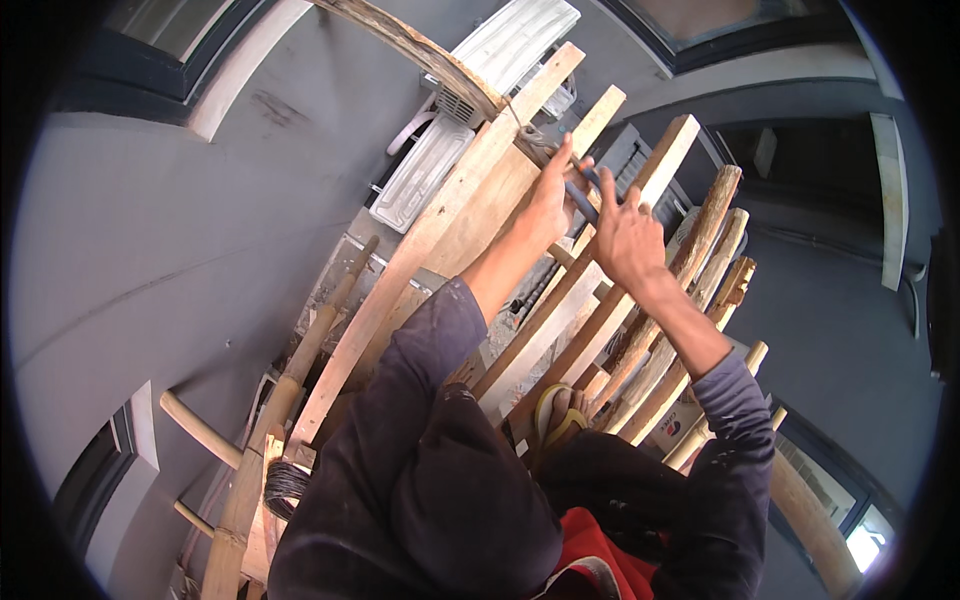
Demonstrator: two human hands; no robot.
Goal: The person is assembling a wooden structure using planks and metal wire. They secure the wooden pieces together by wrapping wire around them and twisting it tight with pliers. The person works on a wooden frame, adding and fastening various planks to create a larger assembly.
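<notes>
My left hand (553, 196) and my right hand (625, 238) meet over a stack of pale wooden planks (440, 230). Between them runs a tool with a dark handle (587, 195). The right hand's fingers wrap that handle. The left hand is closed around the tool's upper part, close to its grey metal head (535, 143). The head touches the spot where a curved weathered pole (420, 45) crosses a plank. What the head grips is too small to tell.
Round wooden poles (690, 270) and planks form a scaffold under me, with my sandalled foot (560, 410) on it. A coil of dark wire (287, 487) hangs at lower left. White ribbed units (425, 170) sit against the grey wall (180, 250) below.
</notes>
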